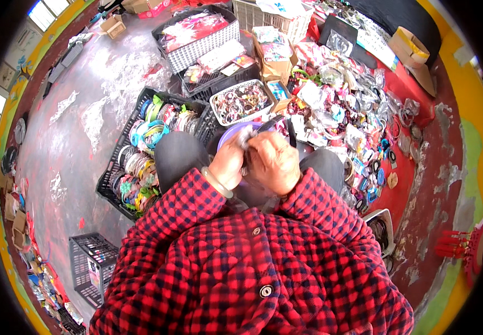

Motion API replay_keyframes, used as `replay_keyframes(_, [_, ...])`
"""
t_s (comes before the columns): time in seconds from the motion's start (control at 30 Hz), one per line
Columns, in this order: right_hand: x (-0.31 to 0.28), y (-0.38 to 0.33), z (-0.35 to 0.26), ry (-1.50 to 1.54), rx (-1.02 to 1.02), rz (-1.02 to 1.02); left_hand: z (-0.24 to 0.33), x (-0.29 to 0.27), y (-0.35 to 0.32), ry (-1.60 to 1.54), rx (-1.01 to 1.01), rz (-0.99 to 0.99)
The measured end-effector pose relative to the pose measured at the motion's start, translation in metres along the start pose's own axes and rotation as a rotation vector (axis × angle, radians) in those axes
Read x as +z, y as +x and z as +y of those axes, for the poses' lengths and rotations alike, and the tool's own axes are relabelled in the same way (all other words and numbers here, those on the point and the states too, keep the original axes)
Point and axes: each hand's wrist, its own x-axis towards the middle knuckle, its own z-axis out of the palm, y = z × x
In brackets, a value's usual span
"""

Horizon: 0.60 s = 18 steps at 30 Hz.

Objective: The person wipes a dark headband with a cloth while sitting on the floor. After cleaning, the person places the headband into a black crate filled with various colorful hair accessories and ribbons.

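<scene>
Tight quarters: black crate [120, 167] of bangles hard by the left knee, heaped packets [342, 106] crowding the right. Both hands meet over the lap, above a purple bowl [231, 133]. Left hand [227, 162], grip curled closed on a small pale crumpled piece [247, 134]; right hand [275, 162] fisted beside it, contents hidden.

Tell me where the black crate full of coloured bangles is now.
In the head view, the black crate of bangles sits on the floor to the person's left, beside the left knee and left hand.
</scene>
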Motion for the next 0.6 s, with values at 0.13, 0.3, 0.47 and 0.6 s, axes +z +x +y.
replay_keyframes(0.13, [-0.012,0.007,0.015,-0.276,0.192,-0.007,-0.002,-0.007,-0.01,0.102,-0.101,-0.114])
replay_keyframes(0.3, [-0.038,0.011,0.055,0.09,0.587,0.213,0.004,-0.018,-0.005,0.067,-0.018,0.02])
replay_keyframes(0.47, [-0.025,0.006,0.013,0.194,0.459,-0.101,0.005,-0.016,-0.001,-0.127,-0.045,0.132])
replay_keyframes(0.6, [-0.002,-0.005,-0.005,0.176,-0.013,-0.32,0.001,-0.023,0.0,-0.277,-0.076,0.007])
